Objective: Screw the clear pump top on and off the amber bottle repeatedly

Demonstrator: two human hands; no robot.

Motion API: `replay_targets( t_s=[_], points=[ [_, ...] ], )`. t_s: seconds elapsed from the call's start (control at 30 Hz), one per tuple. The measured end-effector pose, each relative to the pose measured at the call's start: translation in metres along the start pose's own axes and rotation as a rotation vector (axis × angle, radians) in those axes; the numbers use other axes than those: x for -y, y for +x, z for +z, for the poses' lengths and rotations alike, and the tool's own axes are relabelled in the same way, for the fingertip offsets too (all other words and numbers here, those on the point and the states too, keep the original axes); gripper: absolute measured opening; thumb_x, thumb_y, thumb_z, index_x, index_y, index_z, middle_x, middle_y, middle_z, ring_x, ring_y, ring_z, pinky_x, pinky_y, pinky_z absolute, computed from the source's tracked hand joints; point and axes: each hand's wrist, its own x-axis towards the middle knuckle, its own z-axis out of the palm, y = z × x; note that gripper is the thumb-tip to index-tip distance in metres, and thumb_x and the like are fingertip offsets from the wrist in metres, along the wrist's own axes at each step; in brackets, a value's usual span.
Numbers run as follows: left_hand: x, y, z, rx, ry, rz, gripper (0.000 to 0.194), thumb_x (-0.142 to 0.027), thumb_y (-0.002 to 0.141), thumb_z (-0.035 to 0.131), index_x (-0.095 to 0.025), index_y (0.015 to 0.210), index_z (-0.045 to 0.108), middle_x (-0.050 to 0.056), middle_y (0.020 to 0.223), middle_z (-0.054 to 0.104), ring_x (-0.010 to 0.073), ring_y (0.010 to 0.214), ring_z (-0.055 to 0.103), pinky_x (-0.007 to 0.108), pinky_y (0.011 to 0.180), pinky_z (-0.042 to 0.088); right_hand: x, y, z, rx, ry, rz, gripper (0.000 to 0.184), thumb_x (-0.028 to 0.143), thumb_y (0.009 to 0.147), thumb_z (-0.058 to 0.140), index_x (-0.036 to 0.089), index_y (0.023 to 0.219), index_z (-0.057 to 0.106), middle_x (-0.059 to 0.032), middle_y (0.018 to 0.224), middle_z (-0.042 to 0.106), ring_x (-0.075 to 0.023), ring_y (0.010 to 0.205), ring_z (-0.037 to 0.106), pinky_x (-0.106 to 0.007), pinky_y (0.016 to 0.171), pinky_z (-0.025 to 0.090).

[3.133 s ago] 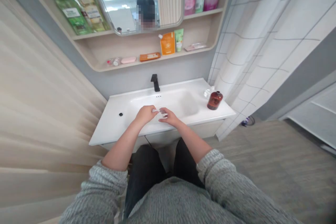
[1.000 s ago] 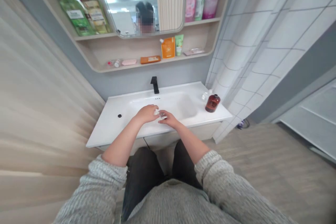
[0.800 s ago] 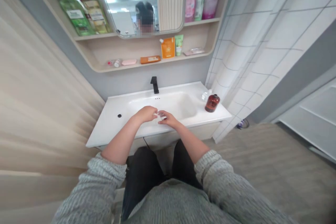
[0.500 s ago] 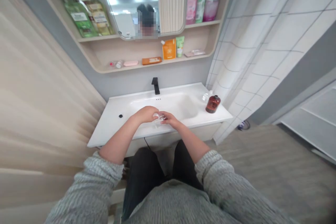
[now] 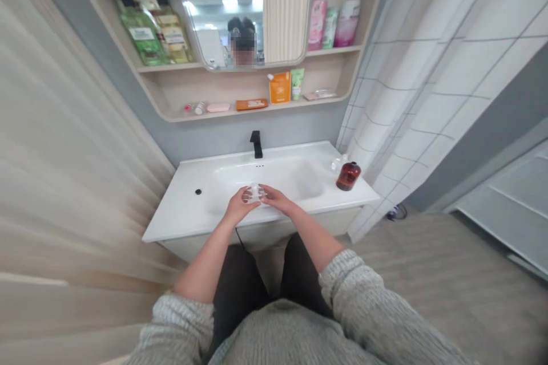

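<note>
Since half a second back my left hand [image 5: 240, 205] has swung round: its back was up over the fingers then, and now it sits lower with the thumb toward me, while my right hand [image 5: 276, 199] is roughly where it was. View's tipped up a bit too, so more of the shelf shows. Both hands are curled partway, nowhere near flat, with the small clear thing [image 5: 256, 196] pinched between the fingertips from either side. Guessing I've got it from both sides because it's little and probably slick, so two hands keep it steady and level. It's up over the near part of the basin [image 5: 295, 174], which I'd say is handy if anything drips, and well short of the black faucet [image 5: 257, 145]. As for looks, it's see-through with a whitish bit on top, maybe a cap, but my fingers cover most of the sides and it's a tad blurry, so I can't tell if there's anything inside. Amber bottle [image 5: 348, 177] stands upright on the right end of the counter [image 5: 175, 219], no lid on its neck that I can see, likely parked there to stay in reach but clear of my elbows
</note>
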Motion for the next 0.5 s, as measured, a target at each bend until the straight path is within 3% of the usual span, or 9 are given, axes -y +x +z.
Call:
replay_targets(
  t_s=[0.13,0.23,0.33,0.43,0.5],
  points=[
    [0.012,-0.018,-0.037,-0.255,0.000,-0.080,0.070,-0.031,0.082,0.093,-0.024,0.142,0.058,0.014,0.133,0.078,0.0281,0.124,0.078,0.050,0.113,0.063,-0.005,0.000,-0.006,-0.098,-0.029,0.049,0.072,0.071,0.085,0.087,0.030,0.143,0.076,-0.0111,0.141,0.080,-0.0261,0.111,0.079,-0.043,0.099,0.062],
    [0.036,-0.035,-0.085,-0.505,0.031,-0.176,0.074,-0.036,0.082,0.093,-0.024,0.144,0.055,0.014,0.136,0.076,0.0290,0.127,0.077,0.050,0.114,0.063,-0.009,0.000,-0.007,-0.159,-0.018,0.061,0.064,0.070,0.088,0.083,0.028,0.136,0.077,-0.0109,0.133,0.083,-0.0250,0.105,0.080,-0.039,0.092,0.061],
    [0.065,-0.053,-0.138,-0.697,0.175,-0.272,0.080,-0.042,0.079,0.094,-0.021,0.144,0.054,0.013,0.137,0.073,0.0308,0.122,0.077,0.051,0.112,0.063,-0.013,0.001,-0.007,-0.122,-0.040,0.047,0.059,0.065,0.085,0.085,0.026,0.129,0.079,-0.0092,0.124,0.085,-0.0246,0.101,0.079,-0.037,0.090,0.058],
    [0.087,-0.066,-0.180,-0.824,0.385,-0.325,0.075,-0.044,0.077,0.094,-0.018,0.137,0.057,0.014,0.135,0.071,0.0357,0.130,0.073,0.054,0.117,0.059,-0.015,0.002,-0.007,-0.102,-0.053,0.033,0.055,0.062,0.086,0.084,0.026,0.127,0.079,-0.0080,0.119,0.085,-0.0242,0.098,0.078,-0.037,0.089,0.057],
    [0.095,-0.070,-0.195,-0.813,0.470,-0.346,0.072,-0.045,0.080,0.090,-0.017,0.136,0.055,0.016,0.135,0.070,0.0377,0.133,0.070,0.057,0.119,0.057,-0.016,0.002,-0.007,-0.118,-0.056,0.034,0.053,0.060,0.086,0.082,0.025,0.125,0.079,-0.0082,0.116,0.085,-0.0243,0.097,0.077,-0.038,0.089,0.056]
  ],
)
